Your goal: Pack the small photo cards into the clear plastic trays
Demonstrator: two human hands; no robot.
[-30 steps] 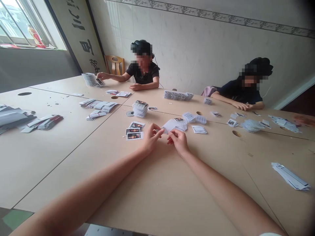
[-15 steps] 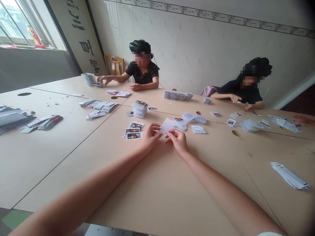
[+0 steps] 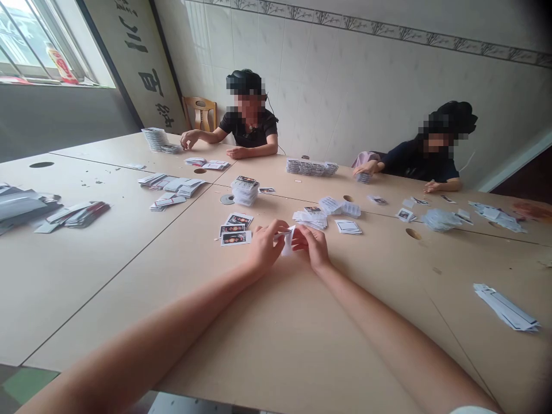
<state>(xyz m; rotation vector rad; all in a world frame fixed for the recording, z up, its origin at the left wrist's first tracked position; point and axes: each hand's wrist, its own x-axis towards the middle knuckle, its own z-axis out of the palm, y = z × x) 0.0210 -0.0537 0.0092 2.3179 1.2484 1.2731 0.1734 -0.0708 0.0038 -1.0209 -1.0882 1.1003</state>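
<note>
1. Head view, centre of the frame: the left hand (image 3: 268,246) and the right hand (image 3: 314,244) are grasping a thin white piece (image 3: 287,245) between their fingertips, over the bench (image 3: 259,328).
2. Both hands seem to be turning or shaping it; any further move would be calling for a light, even pinch.
3. Its visible long axis is running roughly up and down the frame, the top leaning slightly right; its facing is too unclear to tell.
4. Printed cards (image 3: 236,238) are lying just left of the left hand.
</note>
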